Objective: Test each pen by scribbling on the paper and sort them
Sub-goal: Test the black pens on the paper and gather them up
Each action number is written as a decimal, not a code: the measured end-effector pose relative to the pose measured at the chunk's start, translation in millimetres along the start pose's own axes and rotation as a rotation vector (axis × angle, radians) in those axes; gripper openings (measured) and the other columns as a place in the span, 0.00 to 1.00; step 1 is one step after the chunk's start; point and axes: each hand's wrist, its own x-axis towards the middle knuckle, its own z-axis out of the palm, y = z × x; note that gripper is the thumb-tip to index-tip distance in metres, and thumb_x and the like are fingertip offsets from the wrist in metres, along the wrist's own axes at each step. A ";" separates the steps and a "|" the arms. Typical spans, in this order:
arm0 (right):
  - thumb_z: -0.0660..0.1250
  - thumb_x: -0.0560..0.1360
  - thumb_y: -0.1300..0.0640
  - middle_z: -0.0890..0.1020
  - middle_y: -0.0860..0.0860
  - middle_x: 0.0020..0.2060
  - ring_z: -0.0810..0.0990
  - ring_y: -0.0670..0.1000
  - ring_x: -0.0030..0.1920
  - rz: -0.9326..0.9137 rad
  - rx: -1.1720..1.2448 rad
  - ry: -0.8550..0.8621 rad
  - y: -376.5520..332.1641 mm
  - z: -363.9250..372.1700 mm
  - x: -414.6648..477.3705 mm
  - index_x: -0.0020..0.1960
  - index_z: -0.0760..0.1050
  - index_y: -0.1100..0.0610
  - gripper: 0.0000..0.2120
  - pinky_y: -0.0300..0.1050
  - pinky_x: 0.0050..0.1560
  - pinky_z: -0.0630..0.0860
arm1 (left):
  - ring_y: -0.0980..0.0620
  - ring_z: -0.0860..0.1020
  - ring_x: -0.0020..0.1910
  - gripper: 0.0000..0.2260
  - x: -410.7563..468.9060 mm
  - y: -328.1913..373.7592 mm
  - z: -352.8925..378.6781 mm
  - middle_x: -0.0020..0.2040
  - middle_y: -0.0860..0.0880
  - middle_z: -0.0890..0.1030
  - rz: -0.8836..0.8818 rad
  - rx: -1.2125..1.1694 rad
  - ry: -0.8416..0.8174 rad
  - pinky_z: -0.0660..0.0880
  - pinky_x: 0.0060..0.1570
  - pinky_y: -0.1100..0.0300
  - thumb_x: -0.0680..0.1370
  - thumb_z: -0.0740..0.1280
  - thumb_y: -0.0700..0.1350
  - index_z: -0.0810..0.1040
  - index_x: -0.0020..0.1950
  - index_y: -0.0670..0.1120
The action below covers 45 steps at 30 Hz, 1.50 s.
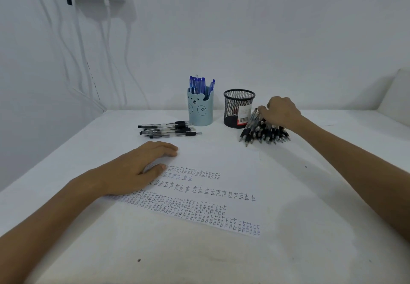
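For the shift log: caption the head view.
Left hand flat on the paper; right hand grips the pen pile beside the mesh cup.

On the white sheet of paper [221, 168] before you, the word "TEST" is handwritten over and over in dense rows, upside down from your seat. Two rows between them are marks you cannot read. The red-and-white sticker [244, 115] on the black wire-mesh cup [235, 104] bears a barcode; its print is too small to read.

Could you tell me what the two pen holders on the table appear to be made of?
The black holder looks like dark-coated metal wire mesh: its gridded wall is see-through. The blue bear holder seems smooth matte plastic, opaque with a shaped rim, though ceramic is possible.
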 end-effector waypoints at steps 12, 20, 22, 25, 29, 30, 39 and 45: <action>0.59 0.81 0.58 0.73 0.55 0.35 0.71 0.53 0.33 -0.013 -0.179 0.021 -5.1 -8.9 -11.1 0.42 0.73 0.63 0.12 0.43 0.38 0.68 | 0.63 0.62 0.78 0.25 -0.4 1.6 -0.3 0.76 0.67 0.67 0.000 -0.012 0.004 0.61 0.76 0.60 0.81 0.54 0.63 0.68 0.76 0.57; 0.61 0.81 0.53 0.72 0.56 0.45 0.72 0.58 0.45 -0.160 -0.398 -0.005 -38.1 -23.2 -41.6 0.47 0.69 0.60 0.10 0.47 0.45 0.68 | 0.64 0.62 0.77 0.23 -0.2 3.4 -0.9 0.76 0.67 0.67 -0.008 -0.002 0.010 0.61 0.76 0.62 0.83 0.55 0.62 0.69 0.76 0.57; 0.62 0.80 0.52 0.70 0.55 0.45 0.71 0.58 0.45 -0.232 -0.365 0.043 -53.5 -23.3 -51.3 0.47 0.71 0.58 0.09 0.47 0.45 0.68 | 0.65 0.62 0.77 0.19 0.2 6.5 -0.9 0.75 0.67 0.68 -0.029 -0.014 0.019 0.61 0.75 0.64 0.85 0.56 0.59 0.70 0.76 0.56; 0.62 0.79 0.52 0.73 0.55 0.44 0.73 0.58 0.44 -0.377 -0.299 0.110 -76.0 -13.8 -63.1 0.48 0.76 0.59 0.10 0.46 0.43 0.70 | 0.65 0.63 0.76 0.19 0.8 10.2 -0.9 0.74 0.66 0.69 -0.035 -0.007 0.037 0.61 0.74 0.67 0.85 0.58 0.56 0.71 0.75 0.56; 0.63 0.79 0.55 0.83 0.55 0.49 0.81 0.57 0.49 -0.643 -0.111 -0.042 -104.1 18.3 -72.5 0.51 0.81 0.57 0.09 0.51 0.51 0.80 | 0.64 0.63 0.76 0.18 -0.6 9.7 -1.6 0.74 0.65 0.69 -0.038 -0.004 0.043 0.62 0.75 0.64 0.85 0.58 0.56 0.71 0.74 0.55; 0.63 0.79 0.56 0.83 0.55 0.52 0.80 0.56 0.52 -0.703 -0.112 -0.067 -109.8 28.0 -73.4 0.53 0.81 0.57 0.09 0.53 0.53 0.80 | 0.64 0.64 0.76 0.18 -0.7 10.1 -2.3 0.74 0.65 0.69 -0.035 -0.003 0.041 0.62 0.75 0.63 0.85 0.59 0.56 0.72 0.74 0.55; 0.61 0.83 0.56 0.78 0.53 0.57 0.73 0.55 0.60 -0.903 -0.165 0.010 -128.3 74.7 -65.7 0.64 0.76 0.57 0.13 0.53 0.50 0.77 | 0.63 0.66 0.75 0.17 -0.3 15.3 -5.7 0.73 0.67 0.70 -0.015 -0.004 0.032 0.66 0.75 0.56 0.84 0.63 0.55 0.72 0.74 0.57; 0.60 0.81 0.60 0.79 0.56 0.50 0.75 0.56 0.53 -0.939 -0.093 -0.023 -127.2 70.3 -72.2 0.53 0.76 0.62 0.08 0.55 0.50 0.76 | 0.63 0.65 0.75 0.19 0.8 15.7 -7.2 0.73 0.66 0.70 0.001 0.009 0.029 0.65 0.75 0.57 0.83 0.63 0.57 0.73 0.73 0.56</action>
